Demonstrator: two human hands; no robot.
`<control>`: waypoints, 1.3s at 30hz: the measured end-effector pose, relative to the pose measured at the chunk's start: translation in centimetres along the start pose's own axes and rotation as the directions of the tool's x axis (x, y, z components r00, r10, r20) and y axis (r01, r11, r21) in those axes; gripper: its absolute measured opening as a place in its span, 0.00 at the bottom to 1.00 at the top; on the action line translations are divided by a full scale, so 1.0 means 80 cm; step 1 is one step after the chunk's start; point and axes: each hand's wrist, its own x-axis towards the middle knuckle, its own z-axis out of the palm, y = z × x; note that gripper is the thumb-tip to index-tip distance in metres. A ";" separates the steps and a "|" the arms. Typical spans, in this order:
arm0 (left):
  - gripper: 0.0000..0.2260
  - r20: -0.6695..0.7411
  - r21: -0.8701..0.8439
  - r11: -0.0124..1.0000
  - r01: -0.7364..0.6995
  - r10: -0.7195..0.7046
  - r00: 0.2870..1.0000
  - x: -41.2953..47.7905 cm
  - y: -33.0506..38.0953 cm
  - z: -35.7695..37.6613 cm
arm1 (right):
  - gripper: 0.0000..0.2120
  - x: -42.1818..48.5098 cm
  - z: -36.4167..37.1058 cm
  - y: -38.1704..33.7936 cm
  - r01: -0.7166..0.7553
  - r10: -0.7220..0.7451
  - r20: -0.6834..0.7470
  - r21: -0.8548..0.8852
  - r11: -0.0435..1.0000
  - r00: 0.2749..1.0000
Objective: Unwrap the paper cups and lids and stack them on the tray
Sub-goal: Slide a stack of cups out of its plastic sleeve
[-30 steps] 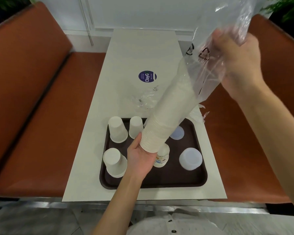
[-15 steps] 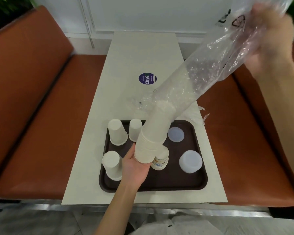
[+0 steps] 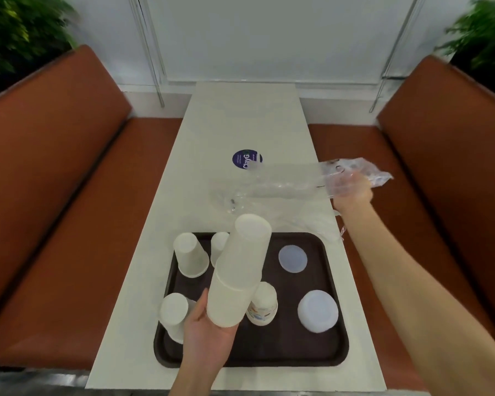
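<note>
White paper cups [image 3: 237, 278] in 1 tilted stack above dark brown rectangular tray [image 3: 297, 362], wide end gripped by left hand [image 3: 209, 335], fingers curled. Right hand [image 3: 352, 192] clutching clear plastic sleeve [image 3: 283, 187] beyond white table [image 3: 240, 124] edge. Best lowered upright, rims down, onto bare tray, steadied before release.

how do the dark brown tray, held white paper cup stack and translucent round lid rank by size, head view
dark brown tray
white paper cup stack, held nearer the camera
translucent round lid
</note>
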 end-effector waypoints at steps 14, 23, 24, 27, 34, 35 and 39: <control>0.19 -0.058 -0.141 0.990 0.026 -0.034 0.998 -0.001 -0.006 -0.001 | 0.11 -0.028 -0.064 0.056 -0.245 0.306 0.220 -0.266 0.932 0.926; 0.18 -0.064 -0.114 0.993 0.025 -0.032 0.997 -0.006 -0.011 -0.003 | 0.17 -0.142 -0.087 0.045 -0.115 0.343 0.501 -0.430 0.896 0.794; 0.17 -0.044 -0.116 0.993 0.012 -0.017 0.999 -0.007 -0.009 -0.003 | 0.18 -0.158 -0.091 0.045 -0.011 0.340 0.599 -0.483 0.876 0.725; 0.18 0.004 -0.123 0.992 0.000 0.000 1.000 -0.011 -0.008 0.002 | 0.26 -0.202 -0.107 0.054 0.257 0.424 0.817 -0.539 0.802 0.392; 0.17 0.038 -0.008 0.999 -0.041 0.041 0.998 -0.023 -0.009 -0.015 | 0.39 -0.261 -0.121 0.106 0.650 0.345 0.839 -0.545 0.530 0.421; 0.17 0.036 0.012 0.998 -0.064 0.064 0.997 -0.023 -0.011 -0.020 | 0.37 -0.265 -0.127 0.115 0.649 0.324 0.839 -0.544 0.532 0.437; 0.19 0.023 0.125 0.989 -0.080 0.077 0.997 -0.025 -0.022 -0.040 | 0.33 -0.280 -0.153 0.146 0.617 0.258 0.831 -0.543 0.569 0.493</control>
